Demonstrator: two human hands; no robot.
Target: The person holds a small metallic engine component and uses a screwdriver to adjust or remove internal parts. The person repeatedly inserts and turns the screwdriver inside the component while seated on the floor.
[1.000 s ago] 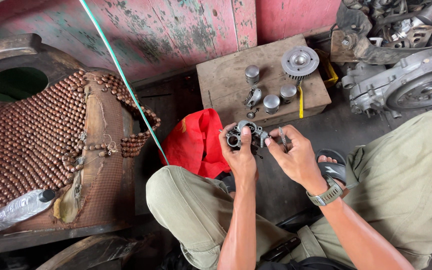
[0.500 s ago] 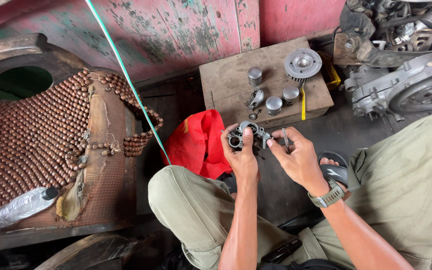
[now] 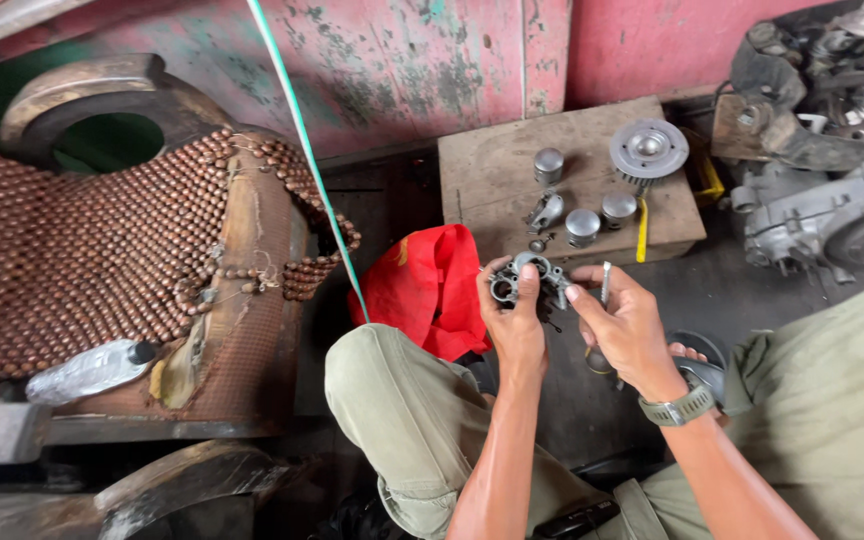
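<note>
Fingers [image 3: 518, 292] of both hands clamp the small metal carburettor body [image 3: 530, 280] above my knee, left hand [image 3: 514, 325] cradling, right hand [image 3: 624, 325] pinching, so any slip could drop it past the wooden board [image 3: 482, 180].

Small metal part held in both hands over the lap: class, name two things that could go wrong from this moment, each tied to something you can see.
1. The small metal part is gripped by the left hand and right hand in mid-air; a slip could drop it onto the dark floor.
2. Loose metal cylinders stand near the wooden board edge; a knock may roll them off.
</note>
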